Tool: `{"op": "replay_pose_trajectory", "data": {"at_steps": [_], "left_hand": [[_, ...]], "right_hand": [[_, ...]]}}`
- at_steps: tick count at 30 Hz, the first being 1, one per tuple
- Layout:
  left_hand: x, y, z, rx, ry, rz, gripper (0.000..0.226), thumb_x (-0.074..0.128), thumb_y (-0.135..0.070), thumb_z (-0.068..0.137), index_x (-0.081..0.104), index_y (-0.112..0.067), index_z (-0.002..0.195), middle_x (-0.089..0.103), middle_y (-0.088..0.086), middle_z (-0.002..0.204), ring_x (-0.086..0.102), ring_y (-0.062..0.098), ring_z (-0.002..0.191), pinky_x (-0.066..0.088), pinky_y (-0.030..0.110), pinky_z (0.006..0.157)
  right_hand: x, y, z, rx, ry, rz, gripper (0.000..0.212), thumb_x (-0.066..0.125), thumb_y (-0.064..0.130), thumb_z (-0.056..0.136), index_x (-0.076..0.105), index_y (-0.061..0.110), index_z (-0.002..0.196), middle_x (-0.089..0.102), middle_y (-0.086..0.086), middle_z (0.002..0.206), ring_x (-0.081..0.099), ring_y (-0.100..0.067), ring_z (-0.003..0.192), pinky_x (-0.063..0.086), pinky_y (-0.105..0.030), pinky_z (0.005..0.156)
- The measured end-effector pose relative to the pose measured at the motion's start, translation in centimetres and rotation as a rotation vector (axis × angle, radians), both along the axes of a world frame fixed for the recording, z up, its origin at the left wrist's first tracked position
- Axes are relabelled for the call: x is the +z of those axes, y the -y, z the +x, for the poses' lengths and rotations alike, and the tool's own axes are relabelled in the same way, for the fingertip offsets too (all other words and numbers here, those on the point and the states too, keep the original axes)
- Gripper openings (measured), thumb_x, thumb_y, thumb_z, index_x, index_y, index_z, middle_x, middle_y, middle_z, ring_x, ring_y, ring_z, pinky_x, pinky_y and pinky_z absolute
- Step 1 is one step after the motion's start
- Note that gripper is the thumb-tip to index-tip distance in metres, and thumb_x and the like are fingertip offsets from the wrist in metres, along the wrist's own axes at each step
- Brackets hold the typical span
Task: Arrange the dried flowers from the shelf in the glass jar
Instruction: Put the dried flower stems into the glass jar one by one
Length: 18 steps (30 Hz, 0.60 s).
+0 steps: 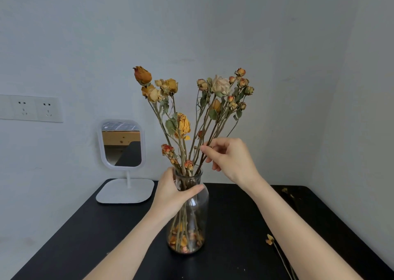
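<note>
A clear glass jar stands upright on the black table, with loose petals at its bottom. Several dried flowers with yellow, orange and pale heads stand in it and fan out above the neck. My left hand grips the jar's neck and shoulder from the left. My right hand is above and right of the jar mouth, its thumb and fingertips pinching the thin stems of the right-hand bunch.
A white standing mirror sits at the table's back left. One loose dried stem lies on the table at the right, with dry bits farther back. Wall sockets are at the left. Walls close in behind and to the right.
</note>
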<state>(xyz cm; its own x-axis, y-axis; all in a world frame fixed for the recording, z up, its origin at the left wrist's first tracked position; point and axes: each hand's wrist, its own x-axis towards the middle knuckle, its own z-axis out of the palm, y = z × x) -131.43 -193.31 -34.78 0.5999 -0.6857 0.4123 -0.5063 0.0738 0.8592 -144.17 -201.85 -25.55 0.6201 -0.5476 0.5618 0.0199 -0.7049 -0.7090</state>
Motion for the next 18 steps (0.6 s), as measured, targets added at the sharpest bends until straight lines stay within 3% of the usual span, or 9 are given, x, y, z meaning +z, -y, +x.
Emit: {"op": "replay_pose_trajectory", "data": {"at_steps": [4,7,12,18], "left_hand": [[0.2,-0.1,0.2,0.016,0.023,0.008,0.054,0.079,-0.044,0.06,0.047,-0.043,0.103,0.059,-0.021,0.102,0.054,-0.005,0.097,0.04,0.013,0.075],[0.1,-0.2,0.4,0.025,0.009,0.034,0.05,0.077,-0.042,0.063,0.048,-0.041,0.104,0.059,-0.023,0.099,0.053,-0.005,0.095,0.04,0.014,0.075],[0.2,-0.3,0.5,-0.001,-0.008,0.061,0.05,0.075,-0.036,0.069,0.046,-0.038,0.11,0.055,-0.027,0.096,0.05,-0.009,0.09,0.037,0.01,0.073],[0.3,-1.2,-1.1,-0.001,-0.056,0.013,0.053,0.076,-0.034,0.07,0.044,-0.039,0.112,0.051,-0.022,0.108,0.047,-0.003,0.104,0.039,0.019,0.087]], "right_hand": [[-0.4,-0.2,0.2,-0.03,-0.053,-0.029,0.021,0.062,0.027,0.088,0.06,0.028,0.066,0.062,0.006,0.057,0.053,-0.003,0.043,0.046,-0.012,0.047],[-0.5,-0.4,0.4,-0.039,-0.041,-0.03,0.021,0.062,0.026,0.088,0.062,0.024,0.067,0.061,0.006,0.055,0.051,-0.003,0.041,0.044,-0.01,0.045],[-0.8,-0.9,0.9,-0.063,-0.029,-0.052,0.012,0.061,0.026,0.089,0.07,0.018,0.087,0.061,0.006,0.056,0.053,-0.003,0.041,0.046,-0.01,0.048],[-1.0,-1.2,0.6,-0.073,-0.021,-0.054,0.021,0.062,0.027,0.087,0.069,0.016,0.105,0.061,0.009,0.058,0.056,-0.001,0.044,0.048,-0.009,0.049]]}}
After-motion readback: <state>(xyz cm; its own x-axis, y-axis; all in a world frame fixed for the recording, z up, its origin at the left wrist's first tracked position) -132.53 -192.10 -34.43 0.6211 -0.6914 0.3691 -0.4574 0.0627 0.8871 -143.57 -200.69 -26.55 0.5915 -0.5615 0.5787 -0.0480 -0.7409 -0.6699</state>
